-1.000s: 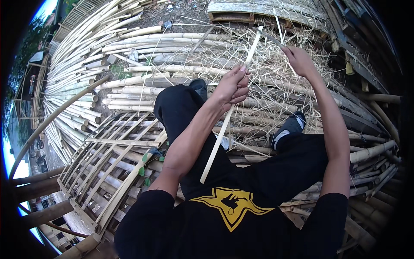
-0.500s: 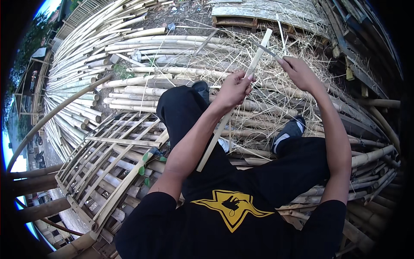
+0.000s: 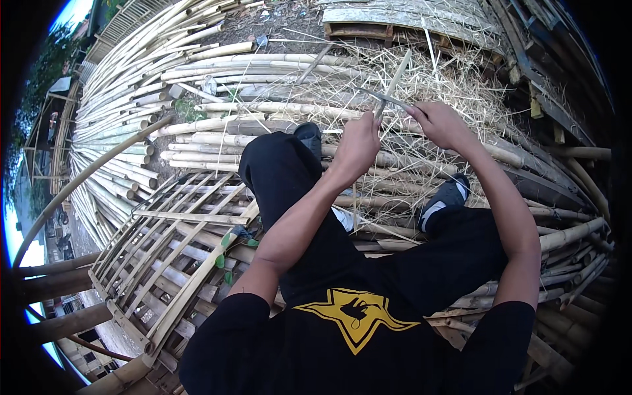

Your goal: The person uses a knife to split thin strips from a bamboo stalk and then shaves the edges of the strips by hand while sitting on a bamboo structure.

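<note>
My left hand [image 3: 359, 146] is closed around a pale, narrow bamboo strip [image 3: 399, 72], whose upper end sticks up and away from me, turned nearly edge-on. The rest of the strip is hidden behind the hand and forearm. In my right hand [image 3: 442, 124] is a knife [image 3: 394, 101], its handle mostly covered by the fingers. The slim dark blade points left and crosses the strip just above my left hand, seemingly against it. Both hands are out in front of my bent knees, over bamboo poles and shavings.
Loose bamboo shavings [image 3: 454, 82] cover the ground ahead and right. Long bamboo poles [image 3: 197, 69] lie stacked at the far left. A lattice bamboo panel [image 3: 178, 240] stands by my left leg. A wooden pallet [image 3: 359, 31] lies at the back, and planks [image 3: 550, 85] line the right side.
The strip has turned from showing its flat face to nearly edge-on, and its lower end has gone from sight. The knife has moved down and left, nearer my left hand.
</note>
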Demonstrator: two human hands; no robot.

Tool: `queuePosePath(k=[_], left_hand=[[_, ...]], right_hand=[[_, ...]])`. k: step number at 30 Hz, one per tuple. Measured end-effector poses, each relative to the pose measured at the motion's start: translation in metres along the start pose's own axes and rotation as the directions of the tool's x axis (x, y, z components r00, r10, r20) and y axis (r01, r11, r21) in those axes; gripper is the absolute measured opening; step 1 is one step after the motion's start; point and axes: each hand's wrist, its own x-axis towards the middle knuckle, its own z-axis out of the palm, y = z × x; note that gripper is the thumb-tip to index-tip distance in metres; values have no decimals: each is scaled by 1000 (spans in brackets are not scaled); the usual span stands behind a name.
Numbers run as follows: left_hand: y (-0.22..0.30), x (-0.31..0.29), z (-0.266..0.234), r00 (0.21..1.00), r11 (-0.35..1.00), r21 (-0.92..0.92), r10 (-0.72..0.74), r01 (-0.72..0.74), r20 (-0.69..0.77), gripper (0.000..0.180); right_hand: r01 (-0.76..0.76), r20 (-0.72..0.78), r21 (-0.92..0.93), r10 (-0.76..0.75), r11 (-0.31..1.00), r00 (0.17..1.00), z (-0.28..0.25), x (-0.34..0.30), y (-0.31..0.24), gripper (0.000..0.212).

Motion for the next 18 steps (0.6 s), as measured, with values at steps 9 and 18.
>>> queuePosePath(k=[9, 18], left_hand=[[-11, -12, -16, 999, 999, -4, -41, 41, -10, 25], [-17, 12, -4, 956, 927, -333, -75, 171, 283, 31]], right_hand=[[-481, -249, -278, 421, 832, 872, -53, 13, 143, 56], [-332, -296, 298, 417, 895, 859, -73, -9, 128, 50]])
